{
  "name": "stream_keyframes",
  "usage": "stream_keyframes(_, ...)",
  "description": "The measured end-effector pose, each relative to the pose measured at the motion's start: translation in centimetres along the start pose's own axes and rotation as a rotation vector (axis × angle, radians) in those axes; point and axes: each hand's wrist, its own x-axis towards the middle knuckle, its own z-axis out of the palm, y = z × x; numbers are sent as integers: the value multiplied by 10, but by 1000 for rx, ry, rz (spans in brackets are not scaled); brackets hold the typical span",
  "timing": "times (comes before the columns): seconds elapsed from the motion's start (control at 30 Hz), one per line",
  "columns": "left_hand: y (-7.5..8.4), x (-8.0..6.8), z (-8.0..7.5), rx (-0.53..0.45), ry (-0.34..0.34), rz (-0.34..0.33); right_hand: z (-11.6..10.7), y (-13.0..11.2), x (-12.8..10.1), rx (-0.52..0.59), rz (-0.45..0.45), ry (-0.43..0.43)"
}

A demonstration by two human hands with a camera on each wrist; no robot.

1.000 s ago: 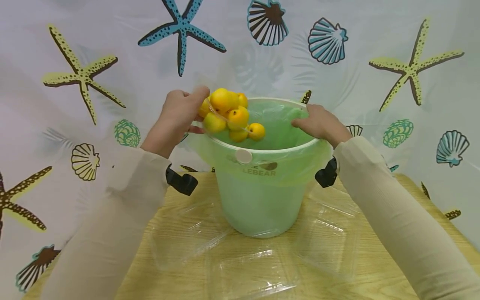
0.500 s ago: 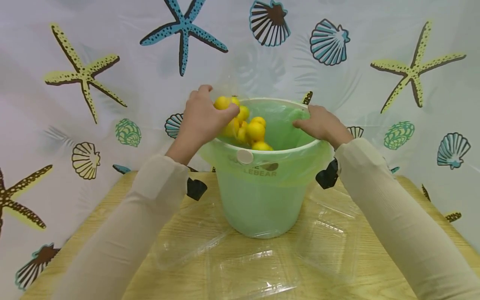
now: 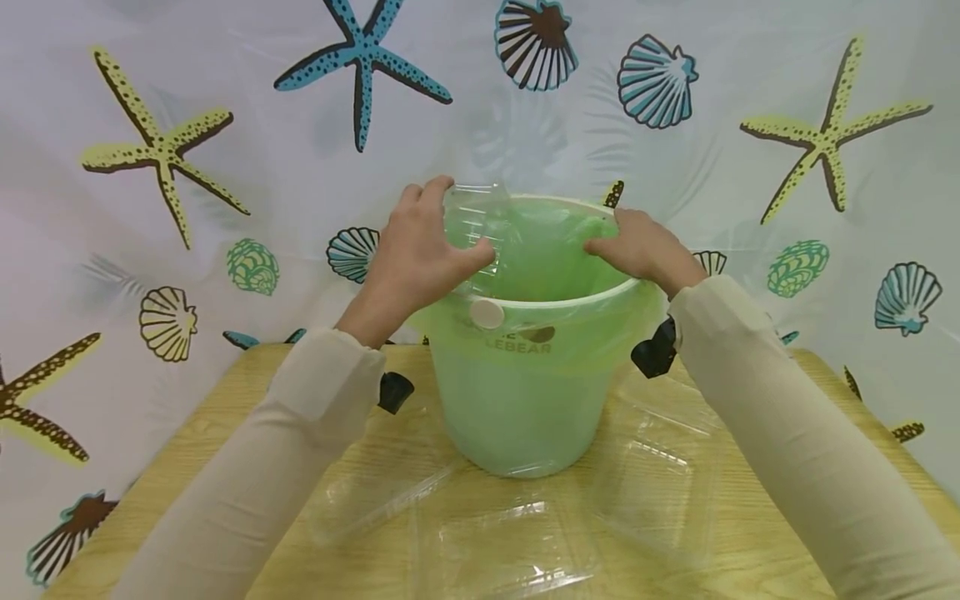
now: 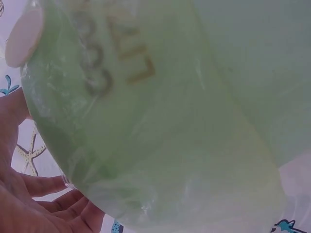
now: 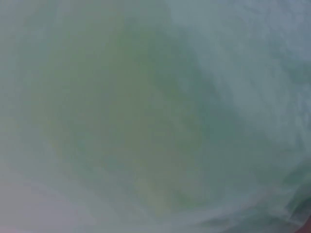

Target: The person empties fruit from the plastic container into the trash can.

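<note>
A pale green bin [image 3: 517,392] with a thin green liner stands on the wooden table [image 3: 757,533]. My left hand [image 3: 420,250] grips an empty clear plastic container [image 3: 472,208], tipped over the bin's left rim. My right hand [image 3: 645,246] holds the bin's right rim, fingers curled over the liner. No fruit shows in the bin's mouth from the head view. The left wrist view shows the bin's lined wall [image 4: 160,121] close up, with a white round knob [image 4: 22,36] and my palm [image 4: 29,208] below. Blurred green liner [image 5: 155,116] fills the right wrist view.
Three clear plastic containers lie on the table before the bin: one at front left [image 3: 375,475], one at the front middle [image 3: 510,550], one at the right [image 3: 652,483]. A curtain with starfish and shells [image 3: 157,150] hangs close behind.
The yellow fruits tipped out of the clear container and dropped into the bin, out of sight. My left hand moved right over the rim. My right hand stayed put.
</note>
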Motion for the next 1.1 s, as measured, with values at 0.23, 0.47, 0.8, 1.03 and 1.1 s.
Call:
stream_keyframes(0.23,-3,0,-3,-73,24,-22,2,1,0,23,6,-8)
stream_keyframes(0.47,-17,2,-18,-422,20,-185,2,-1,0,10,-8,-3)
stream_keyframes(0.8,-43,6,-30,-925,-42,-403,0,-2,-1,14,2,-5)
stream_keyframes(1.03,-54,2,-33,-1092,-72,-465,1,-2,-1,7,-4,-9)
stream_keyframes(1.1,-57,1,-35,-1125,-76,-475,1,-2,-1,11,-3,-11)
